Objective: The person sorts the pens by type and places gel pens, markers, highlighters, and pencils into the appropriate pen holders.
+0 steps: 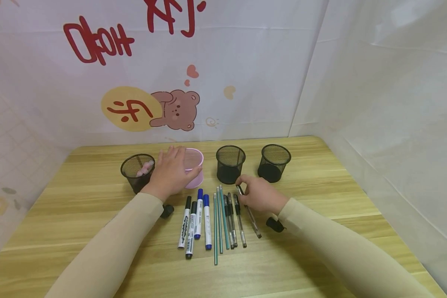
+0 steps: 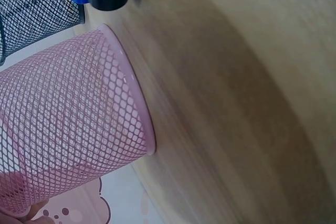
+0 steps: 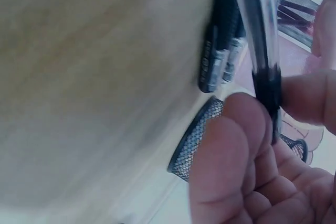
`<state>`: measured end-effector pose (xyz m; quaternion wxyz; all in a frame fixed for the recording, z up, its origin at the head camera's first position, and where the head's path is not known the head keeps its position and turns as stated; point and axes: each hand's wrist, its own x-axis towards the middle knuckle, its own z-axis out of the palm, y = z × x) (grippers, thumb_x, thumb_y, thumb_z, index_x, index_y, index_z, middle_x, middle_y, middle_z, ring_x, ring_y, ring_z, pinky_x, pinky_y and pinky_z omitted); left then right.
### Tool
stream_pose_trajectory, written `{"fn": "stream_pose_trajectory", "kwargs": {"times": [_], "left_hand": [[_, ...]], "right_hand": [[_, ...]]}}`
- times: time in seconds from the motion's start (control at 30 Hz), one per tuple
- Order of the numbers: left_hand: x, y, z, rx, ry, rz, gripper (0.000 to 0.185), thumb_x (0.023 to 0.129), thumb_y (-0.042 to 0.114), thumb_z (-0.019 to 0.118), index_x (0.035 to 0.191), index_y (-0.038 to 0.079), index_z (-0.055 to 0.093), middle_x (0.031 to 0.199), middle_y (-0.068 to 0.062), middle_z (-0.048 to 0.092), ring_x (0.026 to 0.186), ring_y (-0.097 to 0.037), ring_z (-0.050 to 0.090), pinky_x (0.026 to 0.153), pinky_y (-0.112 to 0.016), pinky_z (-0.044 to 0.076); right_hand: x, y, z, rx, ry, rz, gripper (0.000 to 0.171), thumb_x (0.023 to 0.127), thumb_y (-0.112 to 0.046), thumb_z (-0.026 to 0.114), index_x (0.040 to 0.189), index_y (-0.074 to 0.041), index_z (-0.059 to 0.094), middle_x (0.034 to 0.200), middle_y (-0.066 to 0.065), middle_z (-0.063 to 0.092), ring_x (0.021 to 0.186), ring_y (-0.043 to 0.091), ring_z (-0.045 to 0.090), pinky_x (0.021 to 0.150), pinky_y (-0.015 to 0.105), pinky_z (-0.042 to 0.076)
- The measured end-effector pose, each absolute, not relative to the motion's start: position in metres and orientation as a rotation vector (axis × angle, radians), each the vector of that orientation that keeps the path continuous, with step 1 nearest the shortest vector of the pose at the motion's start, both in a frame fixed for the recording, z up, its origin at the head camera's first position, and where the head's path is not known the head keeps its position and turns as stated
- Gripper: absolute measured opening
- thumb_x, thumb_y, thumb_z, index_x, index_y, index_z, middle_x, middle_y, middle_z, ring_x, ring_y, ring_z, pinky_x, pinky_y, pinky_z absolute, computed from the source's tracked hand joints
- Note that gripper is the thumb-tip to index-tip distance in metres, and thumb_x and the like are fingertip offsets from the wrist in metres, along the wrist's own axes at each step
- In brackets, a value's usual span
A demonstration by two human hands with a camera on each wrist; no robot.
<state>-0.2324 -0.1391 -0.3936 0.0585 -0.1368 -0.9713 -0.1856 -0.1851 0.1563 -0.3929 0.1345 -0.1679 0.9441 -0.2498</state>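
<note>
**Head view: pen sorting setup, cups and pens counted**

Biggest first: wooden surface (image 1: 320,198) carries 3 black mesh cups (image 1: 230,164) and 1 pink mesh cup (image 1: 194,167), which the left hand (image 1: 170,174) grips, probably steadying it. Right hand (image 1: 258,193) pinches 1 clear pen (image 1: 248,212) by its top end. Lying in rows: 4 markers (image 1: 198,215), 3 green pencils (image 1: 219,219), 3 more pens (image 1: 234,219).

Red brush-style lettering (image 1: 98,41) runs across the backdrop (image 1: 246,82), mirrored and unreadable. The marker (image 1: 184,223) barrels carry print too small to read.
</note>
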Motion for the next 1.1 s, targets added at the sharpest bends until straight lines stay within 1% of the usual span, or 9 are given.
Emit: {"fn": "stream_pose_trajectory", "kwargs": {"times": [0.27,0.47,0.63,0.77,0.87,1.0,1.03,1.1], "left_hand": [[-0.232,-0.139,-0.394,-0.407,-2.942,-0.571,0.091,0.097,0.068,0.056,0.159,0.004,0.036,0.166,-0.020,0.039,0.161,-0.046,0.020,0.130,-0.067,0.005],[-0.231,-0.138,-0.393,-0.405,-2.942,-0.579,0.091,0.097,0.067,0.057,0.159,0.003,0.036,0.165,-0.021,0.040,0.161,-0.046,0.021,0.131,-0.067,0.005],[-0.231,-0.138,-0.393,-0.407,-2.943,-0.573,0.092,0.097,0.068,0.056,0.159,0.003,0.036,0.165,-0.021,0.039,0.160,-0.046,0.022,0.131,-0.066,0.006],[-0.231,-0.139,-0.393,-0.407,-2.940,-0.575,0.092,0.097,0.069,0.056,0.159,0.003,0.036,0.165,-0.021,0.040,0.160,-0.046,0.022,0.131,-0.066,0.007],[-0.231,-0.139,-0.393,-0.405,-2.941,-0.576,0.093,0.097,0.070,0.055,0.159,0.003,0.036,0.165,-0.021,0.040,0.161,-0.046,0.021,0.131,-0.066,0.007],[-0.230,-0.139,-0.393,-0.404,-2.938,-0.582,0.092,0.097,0.070,0.055,0.158,0.004,0.037,0.164,-0.020,0.041,0.160,-0.046,0.022,0.131,-0.066,0.007],[-0.230,-0.139,-0.392,-0.404,-2.938,-0.583,0.092,0.096,0.070,0.055,0.158,0.004,0.037,0.164,-0.020,0.041,0.160,-0.046,0.022,0.131,-0.066,0.007],[-0.230,-0.139,-0.392,-0.405,-2.935,-0.584,0.091,0.097,0.070,0.055,0.158,0.004,0.038,0.163,-0.019,0.042,0.160,-0.046,0.023,0.131,-0.066,0.007]], "right_hand": [[-0.186,0.158,-0.383,-0.514,2.757,-0.934,0.042,0.097,-0.013,0.067,0.138,-0.009,0.056,0.075,-0.002,0.068,0.057,0.012,0.054,0.057,0.028,0.045],[-0.185,0.154,-0.378,-0.516,2.780,-1.096,0.042,0.096,-0.014,0.068,0.137,-0.011,0.056,0.084,0.001,0.069,0.059,0.013,0.056,0.056,0.029,0.046],[-0.185,0.149,-0.374,-0.487,2.766,-1.245,0.045,0.097,-0.012,0.069,0.140,-0.011,0.054,0.089,0.005,0.070,0.065,0.016,0.064,0.058,0.031,0.052],[-0.185,0.146,-0.372,-0.474,2.714,-1.347,0.047,0.099,-0.012,0.069,0.142,-0.011,0.051,0.093,0.007,0.069,0.071,0.023,0.071,0.062,0.032,0.059],[-0.186,0.144,-0.371,-0.465,2.695,-1.400,0.047,0.100,-0.012,0.069,0.143,-0.011,0.050,0.094,0.008,0.069,0.072,0.024,0.071,0.064,0.033,0.059],[-0.189,0.140,-0.371,-0.458,2.667,-1.486,0.047,0.100,-0.011,0.068,0.143,-0.009,0.050,0.093,0.010,0.068,0.070,0.020,0.069,0.063,0.033,0.057],[-0.190,0.139,-0.370,-0.456,2.660,-1.510,0.047,0.100,-0.011,0.068,0.143,-0.008,0.049,0.093,0.010,0.068,0.070,0.021,0.069,0.063,0.033,0.057],[-0.191,0.137,-0.370,-0.458,2.642,-1.567,0.047,0.100,-0.010,0.067,0.143,-0.007,0.049,0.092,0.011,0.068,0.072,0.027,0.071,0.066,0.038,0.061]]}}
